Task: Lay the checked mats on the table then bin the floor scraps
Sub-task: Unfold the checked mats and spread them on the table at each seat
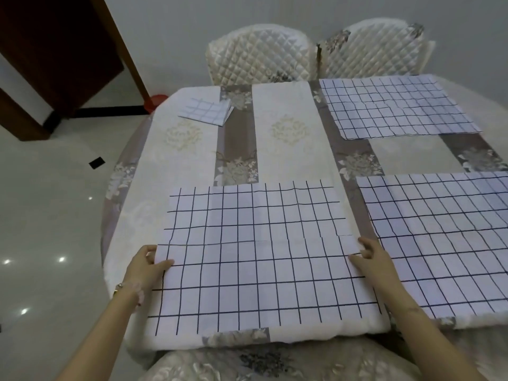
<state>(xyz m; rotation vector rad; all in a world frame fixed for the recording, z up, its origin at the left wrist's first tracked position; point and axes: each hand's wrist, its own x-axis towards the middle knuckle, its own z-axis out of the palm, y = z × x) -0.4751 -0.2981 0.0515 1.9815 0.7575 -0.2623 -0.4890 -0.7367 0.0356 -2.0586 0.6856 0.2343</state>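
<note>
White checked mat [258, 254] flat near table edge [220, 345], left hand [147, 266] and right hand [372, 259] pinching its side edges.

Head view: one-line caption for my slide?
Both hands flatten a mat beside two laid mats; one folded.

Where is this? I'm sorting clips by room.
Probably a home dining room: a clothed table with checked mats, quilt-covered chairs behind it, and a glossy tiled floor.

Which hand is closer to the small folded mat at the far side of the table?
The left hand. The folded mat lies far ahead on its side; the right hand is across the near mat, farther off.
</note>
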